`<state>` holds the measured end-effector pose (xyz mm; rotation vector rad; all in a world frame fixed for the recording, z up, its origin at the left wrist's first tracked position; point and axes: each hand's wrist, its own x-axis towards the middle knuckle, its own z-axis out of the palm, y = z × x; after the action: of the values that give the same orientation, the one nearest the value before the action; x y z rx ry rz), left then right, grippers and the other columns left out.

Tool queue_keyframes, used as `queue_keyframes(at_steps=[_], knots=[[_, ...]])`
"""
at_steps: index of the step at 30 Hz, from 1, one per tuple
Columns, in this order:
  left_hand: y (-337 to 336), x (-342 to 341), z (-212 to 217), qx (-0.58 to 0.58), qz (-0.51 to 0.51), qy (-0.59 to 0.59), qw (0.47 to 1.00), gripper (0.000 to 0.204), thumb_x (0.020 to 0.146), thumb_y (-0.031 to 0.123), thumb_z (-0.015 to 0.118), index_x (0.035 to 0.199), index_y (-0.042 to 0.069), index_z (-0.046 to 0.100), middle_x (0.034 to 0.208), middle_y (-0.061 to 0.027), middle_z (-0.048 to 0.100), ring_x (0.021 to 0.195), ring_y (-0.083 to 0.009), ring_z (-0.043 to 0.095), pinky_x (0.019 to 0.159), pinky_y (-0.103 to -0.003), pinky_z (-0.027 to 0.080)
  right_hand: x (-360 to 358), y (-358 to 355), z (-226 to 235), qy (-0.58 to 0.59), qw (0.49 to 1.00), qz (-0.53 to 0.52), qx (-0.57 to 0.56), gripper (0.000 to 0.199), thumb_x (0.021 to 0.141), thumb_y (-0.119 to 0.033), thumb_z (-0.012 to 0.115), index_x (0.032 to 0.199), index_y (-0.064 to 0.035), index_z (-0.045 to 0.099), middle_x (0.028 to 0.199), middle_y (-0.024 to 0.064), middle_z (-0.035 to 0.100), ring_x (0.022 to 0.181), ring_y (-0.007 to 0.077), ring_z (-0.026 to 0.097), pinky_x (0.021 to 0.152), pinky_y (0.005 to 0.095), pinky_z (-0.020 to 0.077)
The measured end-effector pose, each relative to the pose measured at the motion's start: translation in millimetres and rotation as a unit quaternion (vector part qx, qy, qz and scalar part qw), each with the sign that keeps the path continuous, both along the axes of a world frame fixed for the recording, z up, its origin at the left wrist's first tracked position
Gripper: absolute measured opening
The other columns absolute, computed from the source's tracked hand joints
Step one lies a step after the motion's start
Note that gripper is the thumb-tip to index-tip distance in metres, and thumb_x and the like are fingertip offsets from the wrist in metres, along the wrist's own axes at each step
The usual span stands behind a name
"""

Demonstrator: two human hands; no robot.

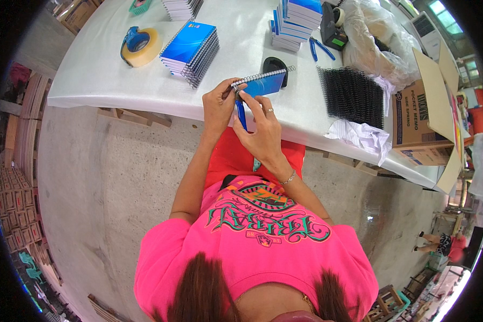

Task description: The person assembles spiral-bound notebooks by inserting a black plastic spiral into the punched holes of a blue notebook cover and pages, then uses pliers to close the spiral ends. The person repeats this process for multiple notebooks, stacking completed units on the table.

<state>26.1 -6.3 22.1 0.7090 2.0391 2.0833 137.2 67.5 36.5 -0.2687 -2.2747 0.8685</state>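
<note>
A small blue spiral notebook (pixel 267 85) lies at the table's near edge, its wire coil running along the top and sticking out past the right end. My left hand (pixel 218 105) is closed, pinching the coil's left end. Blue-handled pliers (pixel 241 114) are in my right hand (pixel 263 127), their jaws up against that same coil end. Fingers partly hide the jaws, so I cannot tell whether they grip the wire. Just behind the notebook is a black rounded object (pixel 275 63), partly covered by it.
Left of my hands stand a stack of spiral notebooks (pixel 190 45) and a tape roll on a blue dispenser (pixel 140 47). Farther back are more blue notebooks (pixel 297 24) and another pair of pliers (pixel 322 49). Black coils (pixel 353 96), crumpled paper (pixel 362 137) and an open carton (pixel 421 121) lie right.
</note>
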Motion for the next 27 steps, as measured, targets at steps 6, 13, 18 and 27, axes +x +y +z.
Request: queue_keyframes(at_steps=[6, 13, 18, 27], knots=[[2, 1, -6, 0.005, 0.017, 0.031, 0.999, 0.022, 0.094, -0.001, 0.058, 0.112, -0.003, 0.068, 0.093, -0.0108, 0.075, 0.086, -0.0091, 0.069, 0.070, -0.022, 0.054, 0, 3, 0, 0.010, 0.999, -0.003, 0.035, 0.058, 0.076, -0.012, 0.074, 0.132, -0.0154, 0.060, 0.106, 0.0116, 0.058, 0.074, 0.0239, 0.062, 0.064, 0.0347, 0.0526], [2, 10, 1, -0.034, 0.032, 0.110, 0.993, 0.024, 0.093, -0.001, 0.059, 0.115, -0.001, 0.068, 0.096, -0.0097, 0.075, 0.081, -0.0108, 0.068, 0.069, -0.023, 0.053, 6, 27, 22, -0.082, 0.735, 0.235, -0.631, 0.038, 0.093, -0.023, 0.062, 0.125, -0.0045, 0.052, 0.097, 0.0146, 0.063, 0.075, 0.0308, 0.068, 0.065, 0.0396, 0.0578], [4, 9, 5, -0.043, 0.046, 0.106, 0.992, 0.021, 0.093, 0.003, 0.063, 0.113, 0.000, 0.069, 0.094, -0.0085, 0.075, 0.077, -0.0089, 0.066, 0.065, -0.023, 0.052, 8, 43, 36, -0.076, 0.621, 0.322, -0.710, 0.035, 0.098, -0.023, 0.054, 0.126, -0.0020, 0.050, 0.101, 0.0158, 0.062, 0.080, 0.0237, 0.068, 0.071, 0.0340, 0.0578], [-35, -37, 95, 0.002, 0.184, 0.085, 0.979, 0.028, 0.091, 0.014, 0.071, 0.114, -0.003, 0.067, 0.077, -0.0023, 0.063, 0.071, -0.0059, 0.055, 0.068, -0.022, 0.049, 12, 152, 0, -0.093, 0.992, -0.052, -0.066, 0.039, 0.091, -0.019, 0.062, 0.127, -0.0044, 0.056, 0.107, 0.0149, 0.055, 0.097, 0.0253, 0.056, 0.088, 0.0378, 0.0454]])
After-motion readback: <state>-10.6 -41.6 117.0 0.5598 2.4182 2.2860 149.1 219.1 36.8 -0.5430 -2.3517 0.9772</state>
